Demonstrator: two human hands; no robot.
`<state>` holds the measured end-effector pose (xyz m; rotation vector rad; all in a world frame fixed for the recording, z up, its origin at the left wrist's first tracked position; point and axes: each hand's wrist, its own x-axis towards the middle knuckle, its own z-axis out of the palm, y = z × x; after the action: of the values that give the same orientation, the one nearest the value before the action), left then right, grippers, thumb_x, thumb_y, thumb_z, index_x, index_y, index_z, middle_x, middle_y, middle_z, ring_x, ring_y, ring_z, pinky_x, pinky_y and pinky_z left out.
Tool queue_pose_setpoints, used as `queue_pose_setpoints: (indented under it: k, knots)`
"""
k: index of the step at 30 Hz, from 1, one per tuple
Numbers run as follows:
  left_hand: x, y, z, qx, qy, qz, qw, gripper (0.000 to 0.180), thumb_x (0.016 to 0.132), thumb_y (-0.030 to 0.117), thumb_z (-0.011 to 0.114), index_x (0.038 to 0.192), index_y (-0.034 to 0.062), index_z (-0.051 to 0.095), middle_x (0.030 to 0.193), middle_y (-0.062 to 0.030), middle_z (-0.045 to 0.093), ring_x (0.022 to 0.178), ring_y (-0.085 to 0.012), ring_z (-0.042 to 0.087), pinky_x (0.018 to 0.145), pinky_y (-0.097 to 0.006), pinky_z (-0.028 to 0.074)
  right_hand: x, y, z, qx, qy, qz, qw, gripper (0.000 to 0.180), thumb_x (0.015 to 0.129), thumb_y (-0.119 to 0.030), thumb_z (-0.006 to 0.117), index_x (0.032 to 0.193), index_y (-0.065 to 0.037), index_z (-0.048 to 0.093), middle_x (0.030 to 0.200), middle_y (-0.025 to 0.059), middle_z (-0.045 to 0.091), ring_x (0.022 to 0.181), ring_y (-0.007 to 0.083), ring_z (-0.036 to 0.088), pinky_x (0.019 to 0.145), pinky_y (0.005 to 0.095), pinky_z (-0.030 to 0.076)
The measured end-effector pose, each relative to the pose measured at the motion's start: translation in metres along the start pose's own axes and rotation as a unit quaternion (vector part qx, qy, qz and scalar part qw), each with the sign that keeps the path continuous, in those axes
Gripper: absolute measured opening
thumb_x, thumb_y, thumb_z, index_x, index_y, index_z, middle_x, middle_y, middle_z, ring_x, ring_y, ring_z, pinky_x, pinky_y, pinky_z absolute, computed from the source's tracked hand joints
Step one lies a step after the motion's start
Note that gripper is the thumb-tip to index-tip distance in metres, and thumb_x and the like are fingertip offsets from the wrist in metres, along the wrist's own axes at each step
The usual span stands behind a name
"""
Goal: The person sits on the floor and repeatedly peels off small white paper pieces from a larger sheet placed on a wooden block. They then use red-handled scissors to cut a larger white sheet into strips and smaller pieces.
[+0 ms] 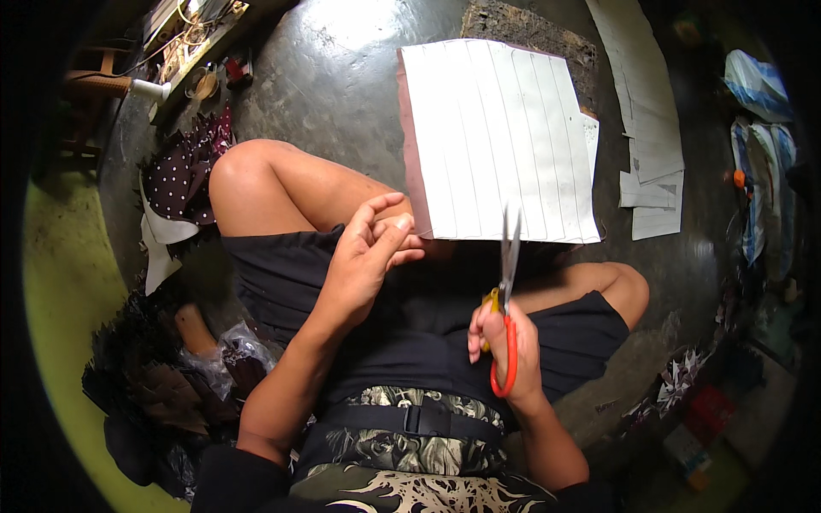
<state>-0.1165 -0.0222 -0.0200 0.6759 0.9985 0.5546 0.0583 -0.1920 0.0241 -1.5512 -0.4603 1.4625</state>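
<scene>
Head view is showing a person sitting on a dark floor (342,94), a white ruled sheet (500,141) lying across the lap. The left hand (368,256) is pinching the sheet's near left corner, probably to keep it taut and steady, though the exact contact is hard to tell. The right hand (505,350), just below the sheet, is gripping orange-handled scissors (507,299), whose blades are pointing up, nearly closed, at the sheet's near edge. Cut paper strips (654,162) are lying right of the sheet.

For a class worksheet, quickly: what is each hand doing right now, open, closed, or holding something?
Left hand: holding the lower left corner of the lined paper stack.
Right hand: closed on the orange-handled scissors.
</scene>
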Motion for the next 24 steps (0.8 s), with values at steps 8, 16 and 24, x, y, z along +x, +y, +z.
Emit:
queue_pose_setpoints:
  k: [8, 16, 24]
  knots:
    - [-0.004, -0.008, -0.001, 0.081, 0.003, 0.066, 0.995, 0.033, 0.116, 0.018, 0.060, 0.143, 0.0010, 0.052, 0.112, -0.0114, 0.072, 0.098, -0.0201, 0.076, 0.087, -0.035, 0.065, -0.022, 0.004, -0.014, -0.145, -0.060, 0.060, 0.986, 0.049, 0.110, -0.052, 0.068, 0.093, -0.006, 0.062, 0.077, -0.0050, 0.048, 0.067, 0.0034, 0.044, 0.059, 0.0234, 0.038]
    - [-0.002, -0.025, -0.006, 0.037, -0.023, 0.087, 0.995, 0.023, 0.116, 0.014, 0.059, 0.134, 0.0002, 0.060, 0.117, -0.0124, 0.073, 0.104, -0.0205, 0.076, 0.091, -0.036, 0.066, -0.007, -0.003, -0.018, -0.061, -0.186, 0.138, 0.971, 0.057, 0.116, -0.056, 0.053, 0.095, -0.004, 0.062, 0.077, 0.0025, 0.056, 0.066, 0.0099, 0.054, 0.062, 0.0259, 0.049]
    - [-0.004, -0.020, -0.003, -0.055, -0.027, 0.056, 0.997, 0.023, 0.115, 0.010, 0.061, 0.134, -0.0031, 0.063, 0.116, -0.0125, 0.073, 0.103, -0.0196, 0.076, 0.095, -0.034, 0.066, 0.003, -0.004, -0.011, -0.062, -0.149, 0.120, 0.980, 0.065, 0.110, -0.067, 0.057, 0.085, -0.007, 0.058, 0.066, -0.0022, 0.053, 0.057, 0.0063, 0.052, 0.054, 0.0246, 0.046]
